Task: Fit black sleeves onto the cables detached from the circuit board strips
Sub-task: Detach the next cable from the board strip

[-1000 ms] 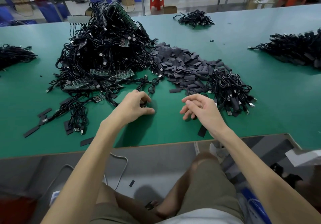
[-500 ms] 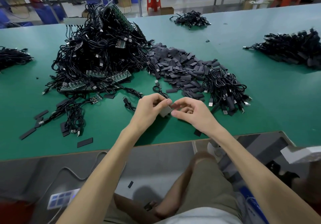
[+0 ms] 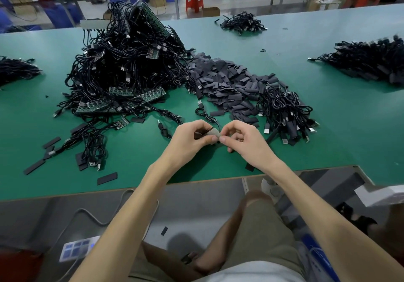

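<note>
1. Table [image 3: 328, 133]: green, and it carries everything below. Clock directions are taken from my hands.
2. Heap [image 3: 126, 63], 11 o'clock: tangled black cables, with strips [image 3: 122, 104] along its near edge.
3. Sleeve pile [image 3: 227, 82], 12 to 1 o'clock: loose flat black pieces, touching the heap.
4. Bundle [image 3: 284, 111], 2 o'clock: coiled cables just beside the pile.
5. Left hand [image 3: 188, 138]: fingers curled, gripping the cable's near end. The thumb presses the sleeve's edge.
6. Right hand [image 3: 244, 138]: thumb and forefinger pinch the sleeve. The other fingers are loosely bent and hold nothing.
7. Cable [image 3: 205, 115]: runs from my fingers toward 12 o'clock, with its plug lying on the table.
8. Sleeve [image 3: 213, 133]: between my two thumbs, at the cable's end. I cannot tell how far on it sits.

Handling note, my judgement: squeeze the flat sleeve by its edges so the mouth opens. Hold the cable end straight and in line with it, then feed steadily without twisting. Keep the slack at 12 o'clock loose so it does not drag.
</note>
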Motion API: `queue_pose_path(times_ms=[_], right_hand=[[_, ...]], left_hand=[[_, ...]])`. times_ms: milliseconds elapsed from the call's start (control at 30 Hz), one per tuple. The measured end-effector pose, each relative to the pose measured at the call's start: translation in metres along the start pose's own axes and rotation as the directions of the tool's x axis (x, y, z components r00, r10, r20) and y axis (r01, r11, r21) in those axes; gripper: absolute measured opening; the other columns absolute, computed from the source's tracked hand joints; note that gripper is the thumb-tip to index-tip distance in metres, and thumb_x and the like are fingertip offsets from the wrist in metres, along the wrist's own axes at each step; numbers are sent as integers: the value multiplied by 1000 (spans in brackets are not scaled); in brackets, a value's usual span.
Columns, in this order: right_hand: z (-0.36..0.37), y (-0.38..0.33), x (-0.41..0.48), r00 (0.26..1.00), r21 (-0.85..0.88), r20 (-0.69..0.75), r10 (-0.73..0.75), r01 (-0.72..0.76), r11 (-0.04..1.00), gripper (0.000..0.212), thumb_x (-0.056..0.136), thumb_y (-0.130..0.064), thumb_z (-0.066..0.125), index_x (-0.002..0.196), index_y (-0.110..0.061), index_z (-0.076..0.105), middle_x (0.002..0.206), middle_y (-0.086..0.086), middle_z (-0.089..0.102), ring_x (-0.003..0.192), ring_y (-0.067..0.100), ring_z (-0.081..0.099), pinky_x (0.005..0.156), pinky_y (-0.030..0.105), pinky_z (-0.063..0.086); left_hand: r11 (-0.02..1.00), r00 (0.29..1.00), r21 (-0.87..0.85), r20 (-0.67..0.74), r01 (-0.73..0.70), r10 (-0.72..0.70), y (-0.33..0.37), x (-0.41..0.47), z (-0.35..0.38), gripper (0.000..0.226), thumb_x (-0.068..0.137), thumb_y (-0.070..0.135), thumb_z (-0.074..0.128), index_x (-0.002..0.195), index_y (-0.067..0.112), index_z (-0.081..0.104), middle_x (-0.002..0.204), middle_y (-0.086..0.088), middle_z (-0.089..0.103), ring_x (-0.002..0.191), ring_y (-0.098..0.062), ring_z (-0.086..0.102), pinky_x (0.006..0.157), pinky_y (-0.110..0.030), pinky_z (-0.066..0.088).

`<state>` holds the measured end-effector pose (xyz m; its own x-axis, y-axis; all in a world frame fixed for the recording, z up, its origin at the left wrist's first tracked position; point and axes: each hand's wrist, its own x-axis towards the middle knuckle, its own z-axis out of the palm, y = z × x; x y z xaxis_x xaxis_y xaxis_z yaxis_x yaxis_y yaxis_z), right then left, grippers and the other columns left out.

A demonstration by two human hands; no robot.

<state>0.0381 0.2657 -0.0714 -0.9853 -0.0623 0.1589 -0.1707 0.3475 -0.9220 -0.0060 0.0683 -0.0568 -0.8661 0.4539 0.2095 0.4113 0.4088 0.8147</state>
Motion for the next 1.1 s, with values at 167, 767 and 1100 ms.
queue_pose_path(times_ms=[167, 767, 1100], right_hand=[[-1, 1, 0, 999, 37, -42, 22, -20, 999, 6, 96, -13, 69, 98, -13, 63, 74, 5, 65, 63, 13, 61, 75, 43, 53], [-3, -1, 0, 998, 197, -67, -9, 22, 980, 13, 95, -17, 72, 100, -9, 64, 77, -1, 62, 64, 17, 57, 62, 26, 52], [-1, 0, 0, 998, 109, -63, 14, -7, 994, 13, 99, -18, 67, 104, -7, 71, 80, -3, 65, 61, 11, 52, 62, 23, 47]], left_hand=[[991, 997, 125, -63, -46, 55, -1, 0, 4, 8, 93, 22, 74, 97, 15, 71, 93, 7, 72, 84, -5, 66, 78, -19, 51], [999, 976, 45, -215, -16, 25, 16, -20, 30, 6, 96, 21, 70, 96, 16, 71, 83, 16, 66, 63, 9, 55, 61, -11, 39], [960, 909, 276, -410, 49, 72, 5, -7, -4, 5, 95, 15, 70, 99, 15, 70, 100, 6, 61, 90, -5, 57, 87, -21, 47]])
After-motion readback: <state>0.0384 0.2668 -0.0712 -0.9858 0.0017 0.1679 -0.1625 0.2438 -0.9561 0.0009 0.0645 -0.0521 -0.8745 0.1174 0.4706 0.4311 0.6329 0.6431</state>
